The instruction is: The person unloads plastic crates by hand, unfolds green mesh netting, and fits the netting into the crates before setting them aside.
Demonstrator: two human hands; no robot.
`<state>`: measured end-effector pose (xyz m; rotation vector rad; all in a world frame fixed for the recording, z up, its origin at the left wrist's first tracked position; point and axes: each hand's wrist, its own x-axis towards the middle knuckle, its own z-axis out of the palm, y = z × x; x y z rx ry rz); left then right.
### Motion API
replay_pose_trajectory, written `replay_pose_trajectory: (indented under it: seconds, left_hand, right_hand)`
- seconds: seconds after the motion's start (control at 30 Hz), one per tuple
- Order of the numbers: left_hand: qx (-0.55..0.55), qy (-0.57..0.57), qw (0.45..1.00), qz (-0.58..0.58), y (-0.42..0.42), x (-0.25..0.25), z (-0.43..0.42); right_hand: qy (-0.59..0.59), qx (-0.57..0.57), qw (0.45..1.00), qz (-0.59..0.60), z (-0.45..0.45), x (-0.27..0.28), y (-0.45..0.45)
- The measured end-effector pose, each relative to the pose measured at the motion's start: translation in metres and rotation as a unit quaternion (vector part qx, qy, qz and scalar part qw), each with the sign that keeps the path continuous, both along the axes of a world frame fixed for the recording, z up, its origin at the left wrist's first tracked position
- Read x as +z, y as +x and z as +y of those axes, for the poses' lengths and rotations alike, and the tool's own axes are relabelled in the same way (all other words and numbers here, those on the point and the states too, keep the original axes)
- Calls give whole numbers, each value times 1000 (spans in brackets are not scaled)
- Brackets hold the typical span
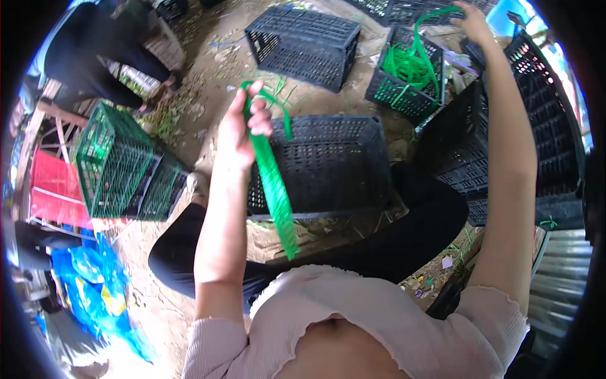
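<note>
My left hand (243, 129) is closed on a green plastic strip (273, 189), whose wide, flat end hangs down in front of my chest. A thinner loop of it droops over the rim of the black plastic crate (328, 183) between my legs. High at the far right, my right hand (475, 24) pinches a second length of green strip (421, 30). That length runs down into a small black crate (404, 104) with a tangled heap of green strips (409, 66) inside. Whether the two lengths are one piece, I cannot tell.
Another black crate (303, 50) lies on the dirt ground ahead. Large black crates (530, 126) stand close on my right. To the left are a green crate (117, 164), blue plastic sheeting (95, 271) and a red panel (57, 189). A person in dark trousers (101, 50) bends at upper left.
</note>
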<state>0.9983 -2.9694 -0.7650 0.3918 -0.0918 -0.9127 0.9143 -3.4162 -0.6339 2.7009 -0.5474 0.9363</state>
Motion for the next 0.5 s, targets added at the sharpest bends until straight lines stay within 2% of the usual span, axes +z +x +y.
replay_pose_trajectory:
  seconds: [0.03,0.07,0.1,0.13,0.17,0.2,0.23,0.27,0.3,0.33,0.37,0.4,0.43,0.47,0.5]
  left_hand:
    - [15,-8,1000,-3,4,0,-4]
    - [33,-27,999,23,6,0,-9]
    - [41,-44,997,40,10,-3,-11]
    - [62,-51,995,59,13,-6,-13]
    - [84,-55,992,76,13,-9,-15]
    - [117,-14,991,62,10,-8,-16]
    - [99,13,993,61,8,-10,-15]
    - [65,173,978,-101,-1,-1,-17]
    - [29,327,910,-255,-11,8,-16]
    - [24,439,739,-511,-15,15,-4]
    - [17,500,492,-712,-17,25,14]
    - [-29,596,418,-684,-25,68,31]
    - [101,546,307,-773,-27,107,54]
    - [259,467,347,-771,-16,130,98]
    - [426,386,553,-603,-54,198,85]
  right_hand:
    - [88,134,987,-31,23,-19,7]
    - [193,299,934,-24,67,-40,9]
    - [422,307,851,59,129,-54,-6]
    - [398,390,827,67,175,-77,-20]
    - [441,498,741,95,212,-108,-33]
    - [573,482,650,127,254,-126,-54]
    - [688,476,540,93,292,-145,-66]
    - [717,434,536,99,314,-153,-74]
    - [746,386,532,102,328,-162,-79]
    - [726,381,569,63,332,-174,-80]
    - [706,366,606,23,331,-187,-81]
    - [690,346,635,37,322,-197,-82]
    - [660,326,675,54,313,-203,-86]
    - [628,305,712,77,305,-203,-89]
    - [618,290,726,81,301,-200,-93]
